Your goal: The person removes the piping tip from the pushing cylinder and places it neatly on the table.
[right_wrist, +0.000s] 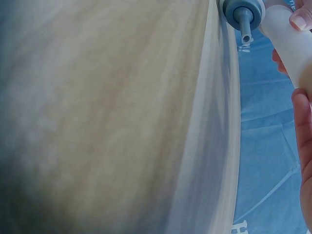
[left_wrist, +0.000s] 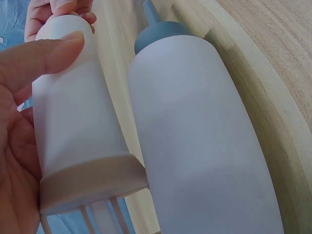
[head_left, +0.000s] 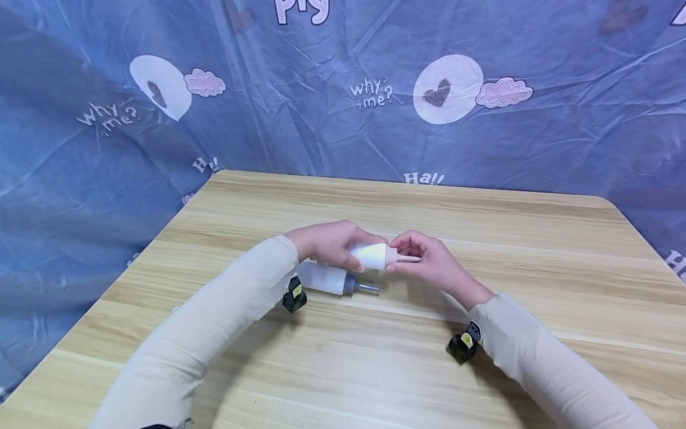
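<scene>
My left hand (head_left: 332, 241) grips a white squeeze bottle (head_left: 370, 256) around its body, thumb on the near side. The fingers of my right hand (head_left: 429, 259) pinch the bottle's pale pinkish-beige cap (head_left: 392, 256), whose thin nozzle (head_left: 409, 258) points right. In the left wrist view, the other end of this bottle has a beige collar (left_wrist: 92, 183) with several slim prongs. Beside it, a second white squeeze bottle (head_left: 324, 278) lies on its side, its blue-grey cap (head_left: 350, 284) and narrow tip facing right. The left arm partly hides its rear end.
Both bottles are over a light wood-grain table (head_left: 343, 369). A blue printed cloth (head_left: 321, 131) hangs behind it and along its left side. Black wrist cameras (head_left: 464, 344) sit under both cuffs, low over the tabletop.
</scene>
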{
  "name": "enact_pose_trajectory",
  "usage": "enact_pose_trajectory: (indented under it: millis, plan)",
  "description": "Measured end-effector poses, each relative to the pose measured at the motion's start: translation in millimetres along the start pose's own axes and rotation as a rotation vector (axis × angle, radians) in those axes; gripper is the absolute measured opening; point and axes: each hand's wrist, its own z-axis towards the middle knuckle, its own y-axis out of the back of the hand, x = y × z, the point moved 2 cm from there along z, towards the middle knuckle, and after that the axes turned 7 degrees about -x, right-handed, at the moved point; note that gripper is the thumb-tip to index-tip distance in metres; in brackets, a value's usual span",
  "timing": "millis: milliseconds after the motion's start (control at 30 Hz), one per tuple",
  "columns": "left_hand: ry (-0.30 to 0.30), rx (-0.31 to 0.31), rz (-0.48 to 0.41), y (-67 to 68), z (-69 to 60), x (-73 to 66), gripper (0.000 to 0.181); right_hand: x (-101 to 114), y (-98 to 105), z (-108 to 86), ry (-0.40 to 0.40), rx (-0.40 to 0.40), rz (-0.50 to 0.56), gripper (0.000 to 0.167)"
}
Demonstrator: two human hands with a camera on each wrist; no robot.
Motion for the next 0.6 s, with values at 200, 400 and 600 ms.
enact_pose_trajectory:
  millis: [200,400,600]
  plan:
    - [0.017,0.007,-0.013,-0.6,-0.7,-0.1,0.065,0.5,-1.6,-0.9,0.008,-0.003,-0.007,0.037]
    - [0.023,0.012,-0.017,-1.3,-1.6,0.0,0.064,0.2,-2.7,-1.4,0.032,-0.007,-0.014,0.038]
    - [0.027,0.013,-0.007,-1.5,-1.9,-0.1,0.064,-1.2,-3.2,-2.1,0.035,-0.004,-0.024,0.04]
